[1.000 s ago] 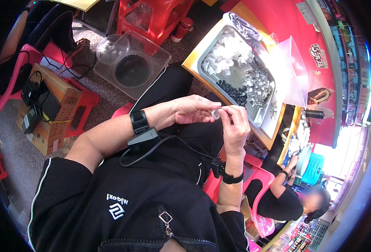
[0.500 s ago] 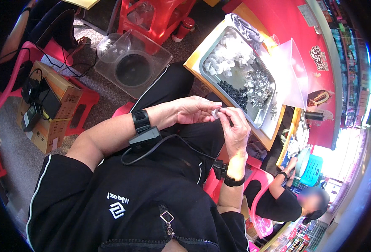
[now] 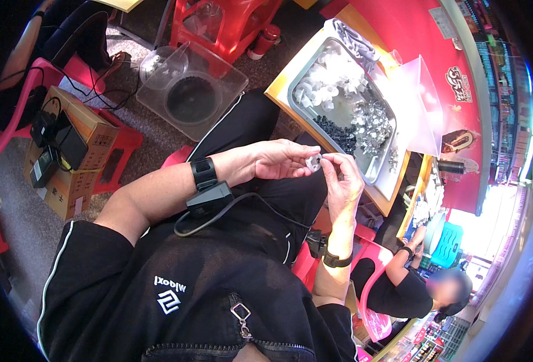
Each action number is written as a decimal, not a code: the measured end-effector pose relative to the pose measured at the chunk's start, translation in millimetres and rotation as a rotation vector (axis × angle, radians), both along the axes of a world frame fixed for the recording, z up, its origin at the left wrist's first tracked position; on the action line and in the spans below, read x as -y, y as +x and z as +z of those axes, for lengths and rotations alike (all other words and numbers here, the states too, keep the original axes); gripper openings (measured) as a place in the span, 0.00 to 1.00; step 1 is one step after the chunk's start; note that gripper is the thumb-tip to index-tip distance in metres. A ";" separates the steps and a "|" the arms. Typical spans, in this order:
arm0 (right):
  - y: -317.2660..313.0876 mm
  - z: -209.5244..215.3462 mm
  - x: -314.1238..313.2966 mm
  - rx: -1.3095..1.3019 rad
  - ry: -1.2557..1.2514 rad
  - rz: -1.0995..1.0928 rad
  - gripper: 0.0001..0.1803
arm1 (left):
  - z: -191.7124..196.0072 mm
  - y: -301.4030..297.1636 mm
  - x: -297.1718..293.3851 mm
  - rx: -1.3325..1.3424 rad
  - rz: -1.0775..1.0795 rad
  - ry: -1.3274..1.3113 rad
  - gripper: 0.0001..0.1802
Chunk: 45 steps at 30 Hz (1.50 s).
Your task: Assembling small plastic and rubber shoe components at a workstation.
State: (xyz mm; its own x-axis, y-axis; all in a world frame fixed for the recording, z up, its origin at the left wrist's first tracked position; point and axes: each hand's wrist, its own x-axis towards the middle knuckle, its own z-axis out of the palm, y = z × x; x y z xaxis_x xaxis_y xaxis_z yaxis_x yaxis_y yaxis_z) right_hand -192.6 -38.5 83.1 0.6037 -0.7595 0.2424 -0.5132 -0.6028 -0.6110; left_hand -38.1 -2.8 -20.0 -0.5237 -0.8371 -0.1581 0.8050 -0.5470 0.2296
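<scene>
Between my two hands, over my lap, is a small whitish plastic piece (image 3: 313, 162) with a dark spot on it. My left hand (image 3: 283, 159) pinches the piece between thumb and fingertips. The fingers of my right hand (image 3: 342, 180) are pinched together at the piece's right side; a tiny dark part seems to be at their tips, too small to name. Just beyond my hands, a grey tray (image 3: 328, 140) on the table holds white translucent pieces (image 3: 333, 78), small black parts (image 3: 337, 134) and clear shiny parts (image 3: 372, 130).
A grey cloth (image 3: 352, 39) lies at the tray's far edge. On the floor stand a clear square container (image 3: 218, 105), a red stool (image 3: 218, 27) and a cardboard box (image 3: 88, 145) carrying black devices. A cable runs from my left wrist device (image 3: 209, 196). Another person (image 3: 408, 280) sits at right.
My right fingers have drawn slightly right from the small piece, which now shows more of its face and its dark spot. My left hand has hardly moved.
</scene>
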 end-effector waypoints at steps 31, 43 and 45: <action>-0.6 3.0 -10.2 -0.049 -0.038 -0.068 0.04 | 0.1 -2.4 -1.2 -0.006 0.029 -0.017 0.12; -0.4 -3.1 -7.6 -0.289 -0.452 0.094 0.05 | -4.3 -5.6 -1.5 0.163 0.094 -0.089 0.10; -3.6 -8.0 -6.6 -0.291 -0.445 0.097 0.07 | -4.7 -6.8 -1.7 0.212 0.104 -0.095 0.10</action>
State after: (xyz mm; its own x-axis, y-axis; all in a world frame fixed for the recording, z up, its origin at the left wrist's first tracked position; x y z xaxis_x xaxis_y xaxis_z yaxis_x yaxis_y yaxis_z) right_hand -196.1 -31.9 75.0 0.7559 -0.5593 0.3404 -0.5524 -0.8238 -0.1269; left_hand -44.9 -1.1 -24.7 -0.3977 -0.9010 -0.1731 0.7841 -0.4318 0.4458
